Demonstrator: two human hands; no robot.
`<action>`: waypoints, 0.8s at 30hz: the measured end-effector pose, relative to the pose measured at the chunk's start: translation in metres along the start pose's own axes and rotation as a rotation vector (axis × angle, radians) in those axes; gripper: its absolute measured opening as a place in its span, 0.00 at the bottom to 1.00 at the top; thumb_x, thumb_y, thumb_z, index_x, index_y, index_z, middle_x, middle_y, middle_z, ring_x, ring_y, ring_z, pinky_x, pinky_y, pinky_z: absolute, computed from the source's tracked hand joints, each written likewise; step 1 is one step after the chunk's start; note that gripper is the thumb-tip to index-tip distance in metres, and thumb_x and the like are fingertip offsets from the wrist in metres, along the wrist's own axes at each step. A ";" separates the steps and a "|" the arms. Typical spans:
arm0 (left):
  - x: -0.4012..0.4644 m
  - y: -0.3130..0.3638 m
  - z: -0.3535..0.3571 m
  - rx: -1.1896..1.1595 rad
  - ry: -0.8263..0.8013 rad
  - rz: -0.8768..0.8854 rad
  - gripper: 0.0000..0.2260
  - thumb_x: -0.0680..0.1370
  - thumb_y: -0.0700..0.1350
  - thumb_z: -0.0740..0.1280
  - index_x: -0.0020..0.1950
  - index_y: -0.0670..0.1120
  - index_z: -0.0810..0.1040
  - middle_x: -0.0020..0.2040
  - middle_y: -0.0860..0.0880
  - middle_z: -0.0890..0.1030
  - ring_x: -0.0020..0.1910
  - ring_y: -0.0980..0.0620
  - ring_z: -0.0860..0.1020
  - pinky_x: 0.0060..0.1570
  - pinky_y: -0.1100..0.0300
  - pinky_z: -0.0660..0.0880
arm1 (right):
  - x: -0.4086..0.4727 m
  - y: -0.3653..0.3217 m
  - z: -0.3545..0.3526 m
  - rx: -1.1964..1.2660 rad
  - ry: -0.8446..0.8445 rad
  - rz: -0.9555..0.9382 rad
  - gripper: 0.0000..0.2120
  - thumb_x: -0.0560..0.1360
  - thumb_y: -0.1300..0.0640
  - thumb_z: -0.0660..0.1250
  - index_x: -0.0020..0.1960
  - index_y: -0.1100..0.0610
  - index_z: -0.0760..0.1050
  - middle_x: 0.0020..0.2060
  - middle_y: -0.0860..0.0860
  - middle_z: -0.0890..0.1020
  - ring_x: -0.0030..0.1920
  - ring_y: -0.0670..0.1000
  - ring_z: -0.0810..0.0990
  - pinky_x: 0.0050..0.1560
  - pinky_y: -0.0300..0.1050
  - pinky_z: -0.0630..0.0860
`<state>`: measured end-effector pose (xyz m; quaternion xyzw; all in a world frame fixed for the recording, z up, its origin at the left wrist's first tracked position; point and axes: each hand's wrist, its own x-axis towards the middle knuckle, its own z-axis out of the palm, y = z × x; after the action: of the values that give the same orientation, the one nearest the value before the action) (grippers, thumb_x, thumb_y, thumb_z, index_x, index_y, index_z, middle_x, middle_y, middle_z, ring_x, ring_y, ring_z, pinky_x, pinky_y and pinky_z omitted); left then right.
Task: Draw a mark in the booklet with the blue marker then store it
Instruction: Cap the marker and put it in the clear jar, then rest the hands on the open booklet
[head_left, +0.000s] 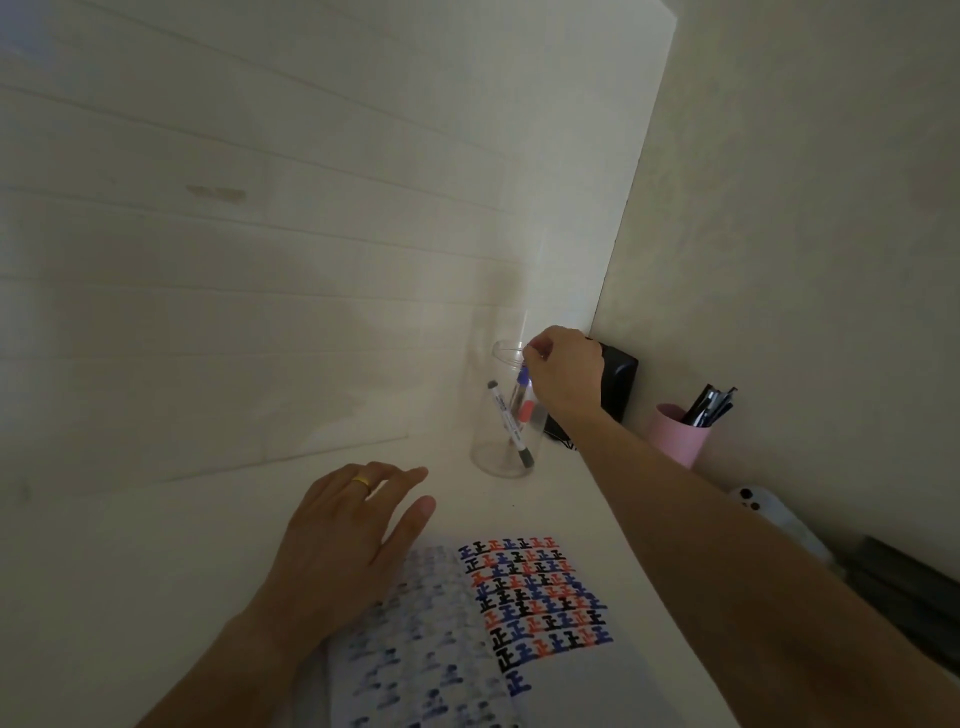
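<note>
An open booklet (545, 613) lies on the white desk, its right page filled with rows of black, red and blue marks. My left hand (348, 540) rests flat on the booklet's left page, fingers apart, a gold ring on one finger. A clear plastic cup (506, 415) stands near the wall corner with a black-capped marker (511, 423) and a red-capped one (527, 410) inside. My right hand (563, 374) is over the cup's rim, fingers pinched on the top of the blue marker (523, 376), which stands inside the cup.
A pink cup (678, 434) with dark pens stands at the right by the wall. A black box (618, 379) sits in the corner behind my right hand. A white phone (758, 506) and dark items lie along the right edge.
</note>
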<state>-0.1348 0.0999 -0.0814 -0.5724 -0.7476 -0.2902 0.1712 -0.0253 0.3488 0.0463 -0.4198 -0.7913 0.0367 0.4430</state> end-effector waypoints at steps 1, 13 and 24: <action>0.000 0.000 0.000 0.004 0.001 0.000 0.25 0.82 0.62 0.50 0.70 0.56 0.77 0.63 0.53 0.82 0.62 0.50 0.79 0.64 0.52 0.73 | 0.000 -0.001 -0.001 -0.013 -0.008 -0.006 0.06 0.80 0.57 0.69 0.51 0.57 0.84 0.46 0.52 0.88 0.46 0.52 0.84 0.43 0.40 0.77; -0.021 0.042 -0.045 0.056 -0.090 0.056 0.24 0.82 0.62 0.53 0.67 0.53 0.79 0.63 0.50 0.83 0.60 0.48 0.81 0.64 0.50 0.73 | -0.159 0.002 -0.101 -0.012 -0.208 -0.138 0.11 0.76 0.44 0.69 0.49 0.49 0.86 0.45 0.49 0.86 0.46 0.49 0.81 0.43 0.45 0.77; -0.129 0.081 -0.064 -0.013 -0.280 -0.069 0.32 0.75 0.71 0.50 0.72 0.57 0.74 0.75 0.48 0.72 0.74 0.47 0.69 0.71 0.50 0.69 | -0.309 0.057 -0.148 -0.229 -0.517 0.004 0.24 0.79 0.35 0.57 0.69 0.46 0.73 0.66 0.53 0.74 0.65 0.57 0.70 0.64 0.52 0.71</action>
<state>-0.0255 -0.0242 -0.0887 -0.5825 -0.7813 -0.2181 0.0513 0.1980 0.1237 -0.0951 -0.4454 -0.8762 0.0538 0.1760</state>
